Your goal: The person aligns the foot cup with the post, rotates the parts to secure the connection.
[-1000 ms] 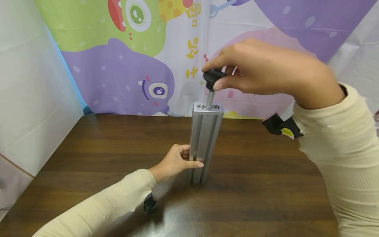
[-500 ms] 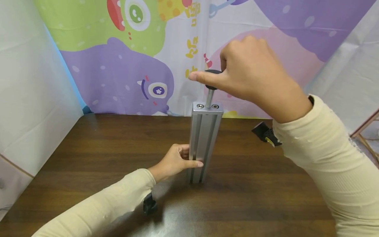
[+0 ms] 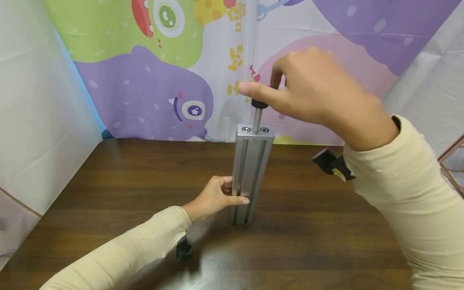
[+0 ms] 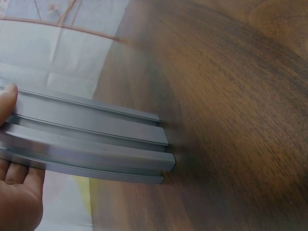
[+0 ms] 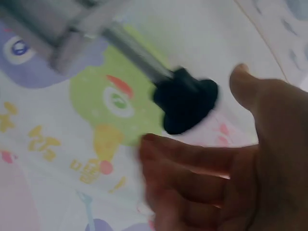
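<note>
A silver aluminium profile (image 3: 252, 165) with long grooves stands upright on the table. My left hand (image 3: 212, 198) grips it low down, thumb across the front and fingers behind, as the left wrist view also shows on the profile (image 4: 91, 122). Out of its top end, between two screws, rises a metal threaded rod (image 3: 257, 119) with a black star knob (image 5: 185, 101). Around that knob hovers my right hand (image 3: 311, 90), thumb stretched past it. In the right wrist view, gaps show between the knob and the thumb and fingers; the fingers are loosely bent and blurred.
The brown wooden table (image 3: 319, 233) carries the profile. Behind it hangs a cartoon-printed curtain (image 3: 145, 92), with a white sheet (image 3: 32, 100) at the left. A black wrist mount (image 3: 331, 163) sticks out from the right sleeve, another black mount (image 3: 183, 249) from the left.
My right hand pinched the knob one second ago, then turned with its thumb swinging left past it. Now its fingers have loosened from the knob. The left hand and profile stay put.
</note>
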Demonstrator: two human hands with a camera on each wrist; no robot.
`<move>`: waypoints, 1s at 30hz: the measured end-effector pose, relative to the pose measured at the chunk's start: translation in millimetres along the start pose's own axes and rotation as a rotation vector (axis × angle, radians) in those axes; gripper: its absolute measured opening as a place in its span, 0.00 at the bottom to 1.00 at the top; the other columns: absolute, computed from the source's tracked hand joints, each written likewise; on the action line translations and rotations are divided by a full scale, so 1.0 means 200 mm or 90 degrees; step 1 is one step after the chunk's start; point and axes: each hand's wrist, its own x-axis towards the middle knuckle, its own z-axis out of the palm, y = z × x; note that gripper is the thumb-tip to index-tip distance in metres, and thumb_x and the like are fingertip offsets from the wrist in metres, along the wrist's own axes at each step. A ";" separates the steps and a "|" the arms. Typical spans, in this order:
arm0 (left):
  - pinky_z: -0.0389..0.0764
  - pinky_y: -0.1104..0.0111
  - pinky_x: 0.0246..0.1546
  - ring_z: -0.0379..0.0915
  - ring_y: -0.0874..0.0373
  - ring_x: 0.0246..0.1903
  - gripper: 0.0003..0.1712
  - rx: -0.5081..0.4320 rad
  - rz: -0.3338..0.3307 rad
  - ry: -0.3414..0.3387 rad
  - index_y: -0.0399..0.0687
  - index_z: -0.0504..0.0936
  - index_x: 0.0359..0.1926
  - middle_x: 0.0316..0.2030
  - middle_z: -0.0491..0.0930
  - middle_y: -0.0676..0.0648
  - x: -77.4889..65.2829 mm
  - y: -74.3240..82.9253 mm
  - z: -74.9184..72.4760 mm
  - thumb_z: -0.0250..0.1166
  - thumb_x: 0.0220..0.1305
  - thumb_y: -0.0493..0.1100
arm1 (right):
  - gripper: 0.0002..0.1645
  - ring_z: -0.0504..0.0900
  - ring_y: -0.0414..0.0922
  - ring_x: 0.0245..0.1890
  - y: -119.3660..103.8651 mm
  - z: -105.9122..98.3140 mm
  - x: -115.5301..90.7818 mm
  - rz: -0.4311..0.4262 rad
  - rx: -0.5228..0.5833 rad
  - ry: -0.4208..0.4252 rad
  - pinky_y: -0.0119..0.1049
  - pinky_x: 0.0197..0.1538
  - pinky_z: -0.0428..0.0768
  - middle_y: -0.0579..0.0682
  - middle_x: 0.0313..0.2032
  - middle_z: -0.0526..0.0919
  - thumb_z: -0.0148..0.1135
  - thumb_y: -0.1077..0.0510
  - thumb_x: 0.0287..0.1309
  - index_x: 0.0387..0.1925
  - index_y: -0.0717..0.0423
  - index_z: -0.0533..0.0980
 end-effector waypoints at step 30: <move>0.82 0.65 0.42 0.83 0.56 0.39 0.24 0.007 0.013 -0.002 0.30 0.79 0.50 0.40 0.85 0.38 0.01 -0.01 -0.01 0.73 0.50 0.31 | 0.28 0.76 0.39 0.24 0.11 0.01 0.05 -0.184 0.031 -0.023 0.34 0.30 0.73 0.43 0.28 0.83 0.57 0.32 0.58 0.38 0.51 0.83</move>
